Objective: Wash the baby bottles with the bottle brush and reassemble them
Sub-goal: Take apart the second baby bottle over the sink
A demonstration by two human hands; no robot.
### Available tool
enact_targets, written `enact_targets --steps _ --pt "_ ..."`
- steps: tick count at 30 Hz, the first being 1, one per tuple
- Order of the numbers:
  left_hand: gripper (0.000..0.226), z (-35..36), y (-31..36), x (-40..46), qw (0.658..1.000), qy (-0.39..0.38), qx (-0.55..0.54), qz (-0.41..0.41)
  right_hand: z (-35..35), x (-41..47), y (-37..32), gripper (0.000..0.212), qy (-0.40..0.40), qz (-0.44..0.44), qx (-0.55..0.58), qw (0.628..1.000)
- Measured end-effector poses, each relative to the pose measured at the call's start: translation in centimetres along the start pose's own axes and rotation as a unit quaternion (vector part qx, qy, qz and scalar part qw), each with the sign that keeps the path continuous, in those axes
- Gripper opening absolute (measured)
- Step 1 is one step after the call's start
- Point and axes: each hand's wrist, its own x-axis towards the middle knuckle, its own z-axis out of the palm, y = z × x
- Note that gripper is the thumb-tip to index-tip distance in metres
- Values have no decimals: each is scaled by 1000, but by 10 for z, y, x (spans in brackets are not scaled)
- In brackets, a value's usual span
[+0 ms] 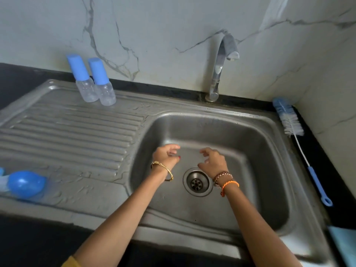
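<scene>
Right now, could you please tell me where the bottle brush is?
In the head view, the bottle brush lies on the dark counter right of the sink basin, bristles toward the wall, untouched by either hand.

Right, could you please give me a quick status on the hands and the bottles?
Left hand and right hand empty over steel sink basin. Two blue-capped clear bottles upright on drainboard. Blue bottle brush untouched. Nothing obstructing.

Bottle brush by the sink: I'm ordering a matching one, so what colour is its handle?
Light blue handle on the bottle brush, with blue and white bristles; head view.
</scene>
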Motion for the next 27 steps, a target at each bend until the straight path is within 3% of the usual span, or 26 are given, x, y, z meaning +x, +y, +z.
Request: enact_targets --steps 4,8,14,17,19,22,27 --pt "62 -37 20 11 999 28 13 32 -3 2 -35 68 -85 -45 -20 995" --pt "75 -94 48 48 991 117 -14 70 -14 22 -101 70 -51 -77 94 991" --pt "51 -163 69 104 973 208 -72 64 -15 66 -211 79 -74 -97 272 955" --pt "47 -181 56 137 965 237 -101 40 7 94 -258 86 -62 -110 261 957" --pt "56 -189 42 161 958 265 -113 5 23 114 -285 90 -65 -115 247 960" --pt "75 -192 23 186 960 269 -56 -58 44 136 -318 92 -69 -130 253 956" --pt "74 -181 9 213 960 273 57 13 65 159 -338 80 -12 -191 255 948"
